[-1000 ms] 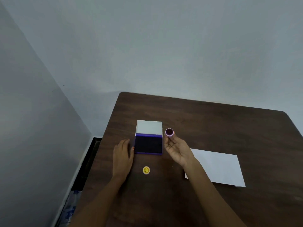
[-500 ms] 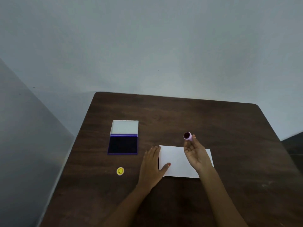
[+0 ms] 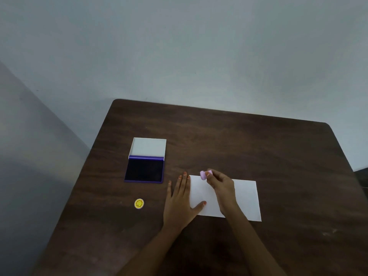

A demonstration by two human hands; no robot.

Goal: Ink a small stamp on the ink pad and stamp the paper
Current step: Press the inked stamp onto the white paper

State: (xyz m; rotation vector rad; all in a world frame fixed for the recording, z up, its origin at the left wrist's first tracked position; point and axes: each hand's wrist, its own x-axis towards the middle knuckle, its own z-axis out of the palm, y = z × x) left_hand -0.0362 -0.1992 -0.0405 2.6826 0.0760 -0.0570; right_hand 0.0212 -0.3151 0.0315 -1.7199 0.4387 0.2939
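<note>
The stamp (image 3: 203, 175) is motion-blurred, and its inked face points away from the camera, so whether it touches the paper (image 3: 247, 198) cannot be told. The right hand (image 3: 221, 185) covers the stamp's far side and the middle of the sheet; its forearm hides part of the near edge. The left hand (image 3: 180, 202) hides the paper's left edge under thumb and palm. Both forearms are cut off by the bottom edge. The yellow disc (image 3: 139, 203) carries a design too small to read, perhaps a face.
</note>
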